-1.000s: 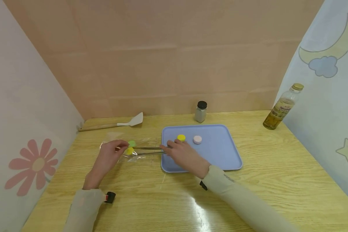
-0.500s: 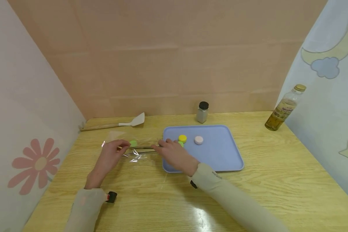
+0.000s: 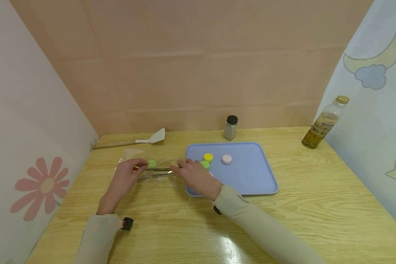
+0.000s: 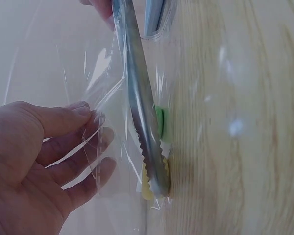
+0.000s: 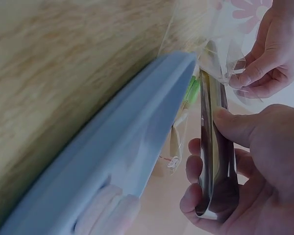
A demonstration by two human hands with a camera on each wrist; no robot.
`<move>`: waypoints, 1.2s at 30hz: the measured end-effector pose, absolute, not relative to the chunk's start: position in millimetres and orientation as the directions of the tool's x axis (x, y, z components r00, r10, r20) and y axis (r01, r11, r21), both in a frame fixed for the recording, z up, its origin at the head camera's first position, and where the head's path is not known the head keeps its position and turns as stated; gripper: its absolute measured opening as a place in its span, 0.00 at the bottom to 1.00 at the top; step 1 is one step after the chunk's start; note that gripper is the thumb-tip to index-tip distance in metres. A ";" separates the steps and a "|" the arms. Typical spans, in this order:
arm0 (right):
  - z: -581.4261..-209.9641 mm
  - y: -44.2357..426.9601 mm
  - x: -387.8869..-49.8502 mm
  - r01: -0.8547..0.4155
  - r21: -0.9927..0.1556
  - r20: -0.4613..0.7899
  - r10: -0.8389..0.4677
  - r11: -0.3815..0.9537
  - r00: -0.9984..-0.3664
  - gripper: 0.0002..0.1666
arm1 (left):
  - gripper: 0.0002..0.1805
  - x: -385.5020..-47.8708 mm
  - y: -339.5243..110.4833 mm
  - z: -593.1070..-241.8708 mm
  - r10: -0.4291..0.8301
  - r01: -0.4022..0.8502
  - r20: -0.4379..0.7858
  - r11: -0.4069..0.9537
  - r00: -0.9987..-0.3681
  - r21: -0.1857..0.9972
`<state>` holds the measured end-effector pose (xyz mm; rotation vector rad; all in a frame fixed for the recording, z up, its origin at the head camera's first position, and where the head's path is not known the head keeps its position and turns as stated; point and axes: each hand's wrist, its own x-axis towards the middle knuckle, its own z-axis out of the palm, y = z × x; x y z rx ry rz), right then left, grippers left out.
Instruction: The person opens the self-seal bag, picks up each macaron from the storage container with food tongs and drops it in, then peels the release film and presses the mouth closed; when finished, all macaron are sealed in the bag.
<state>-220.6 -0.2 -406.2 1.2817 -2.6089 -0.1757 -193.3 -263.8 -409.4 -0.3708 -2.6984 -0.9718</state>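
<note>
My left hand (image 3: 127, 178) pinches the edge of a clear plastic bag (image 4: 105, 105) between thumb and fingers. The bag lies on the table, left of the blue tray (image 3: 254, 179). My right hand (image 3: 199, 179) grips metal tongs (image 5: 218, 161), thumb on one arm and fingers on the other. Their serrated end reaches into the bag, by a yellow macaron (image 4: 146, 186); whether they clasp it I cannot tell. A green macaron (image 3: 152, 163) also lies inside the bag. The tray bears yellow (image 3: 208, 157), pink (image 3: 226, 159) and green (image 3: 205, 164) macarons, and a pale one (image 3: 211, 174) mostly behind my hand.
A spatula (image 3: 151, 138) with a wooden handle lies at the back left. Behind the tray stands a small jar (image 3: 230, 129) with a black lid. A bottle (image 3: 321, 126) of amber liquid stands at the back right.
My right hand has moved left with the tongs, deeper into the bag. The green and pale macarons on the tray have come into sight. My left hand stays at the bag.
</note>
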 end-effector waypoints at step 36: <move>-387.9 79.1 -202.9 -0.740 0.267 0.301 -0.783 0.617 -0.545 0.31 | 0.07 -194.4 -265.2 -411.0 0.165 0.348 0.346 0.739 -0.924 0.576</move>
